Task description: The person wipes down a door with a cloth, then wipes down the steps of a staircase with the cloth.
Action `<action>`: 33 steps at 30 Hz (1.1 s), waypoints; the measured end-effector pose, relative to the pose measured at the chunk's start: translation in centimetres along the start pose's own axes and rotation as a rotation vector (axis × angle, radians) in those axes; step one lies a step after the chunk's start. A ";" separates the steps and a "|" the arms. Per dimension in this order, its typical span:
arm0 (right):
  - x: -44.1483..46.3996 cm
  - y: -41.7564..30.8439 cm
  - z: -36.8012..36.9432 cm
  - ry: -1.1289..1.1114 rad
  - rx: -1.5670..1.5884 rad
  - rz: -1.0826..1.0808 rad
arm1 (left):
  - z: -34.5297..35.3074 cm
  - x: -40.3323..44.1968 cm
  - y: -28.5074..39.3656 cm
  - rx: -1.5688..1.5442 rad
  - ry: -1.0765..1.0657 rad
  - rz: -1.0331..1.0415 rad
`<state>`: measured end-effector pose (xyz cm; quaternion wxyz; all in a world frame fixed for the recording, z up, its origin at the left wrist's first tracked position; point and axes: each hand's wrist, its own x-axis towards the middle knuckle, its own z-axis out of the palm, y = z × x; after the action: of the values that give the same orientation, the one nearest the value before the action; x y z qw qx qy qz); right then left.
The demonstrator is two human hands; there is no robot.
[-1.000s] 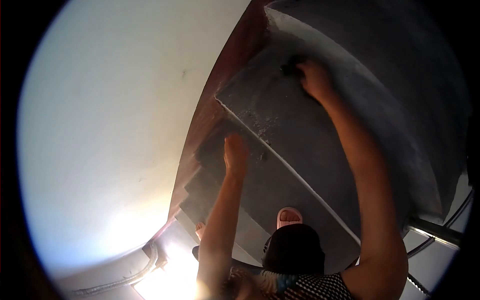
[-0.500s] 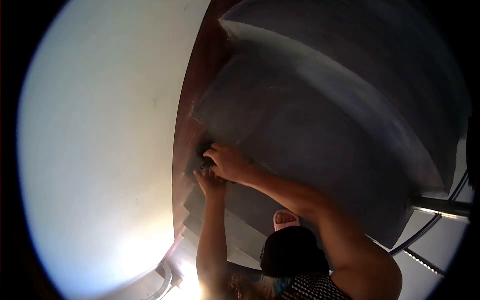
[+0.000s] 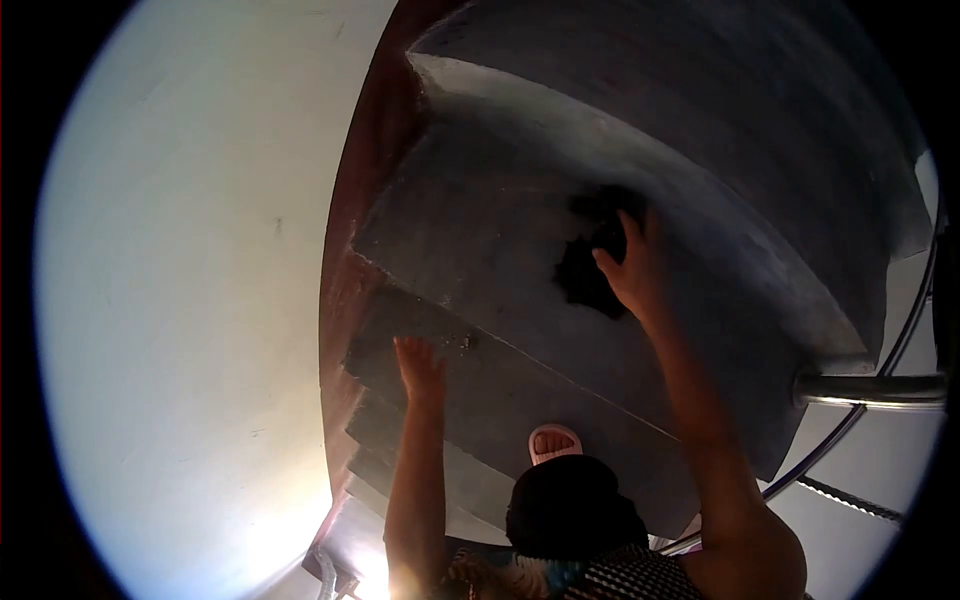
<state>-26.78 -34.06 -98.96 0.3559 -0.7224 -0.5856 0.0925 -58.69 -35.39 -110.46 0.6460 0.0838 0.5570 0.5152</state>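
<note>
My right hand [image 3: 637,262] is over the upper grey step, gripping a crumpled black cloth [image 3: 590,280] between thumb and fingers. The cloth lies spread on the tread, with a ragged edge to its left and another dark part of it behind. On the left, my left hand [image 3: 420,370] hovers above the lower step [image 3: 520,385], fingers stretched out and holding nothing. Just right of those fingers, small bits of debris [image 3: 466,342] lie on that step; they are too small to name.
A pale wall [image 3: 200,250] rises on the left, with a dark red skirting band [image 3: 345,230] along it. Curved steps continue above and below. At the right is a metal rail post [image 3: 870,389]. My foot in a pink slipper [image 3: 555,443] stands on the lower step.
My right hand has moved up and right with the black cloth, away from the wall side. My left hand has separated from it and opened. Debris now shows on the lower step.
</note>
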 end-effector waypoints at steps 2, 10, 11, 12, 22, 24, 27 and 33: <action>-1.1 -0.1 -0.3 -0.012 -0.481 0.008 | 0.3 -0.1 -0.1 -0.006 -0.011 -0.012; -1.3 2.1 1.3 -0.100 -0.444 -0.129 | -1.9 -0.6 1.0 -0.096 -0.119 -0.026; -0.8 2.6 1.5 -0.079 -0.431 -0.181 | -2.1 -0.6 1.1 -0.093 -0.083 -0.010; 0.0 2.2 2.1 -0.085 -0.434 -0.183 | -2.4 -0.5 1.2 -0.082 -0.046 0.001; 6.8 -8.5 14.6 -0.160 0.059 -0.696 | 0.4 -0.9 2.3 0.016 -0.065 0.018; 4.1 -10.2 15.2 -0.210 0.294 -0.838 | 1.0 -0.7 2.9 0.027 -0.064 0.042; 2.9 -10.4 12.3 -0.164 0.419 -0.723 | 0.9 -0.4 3.9 0.045 -0.021 0.057; 1.3 -1.7 2.3 -0.063 -0.159 -0.174 | 0.0 1.5 2.3 0.043 -0.155 0.085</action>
<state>-28.97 -31.80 -99.20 0.2855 -0.6915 -0.6625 0.0372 -60.20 -33.19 -109.85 0.6628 0.1607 0.5124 0.5218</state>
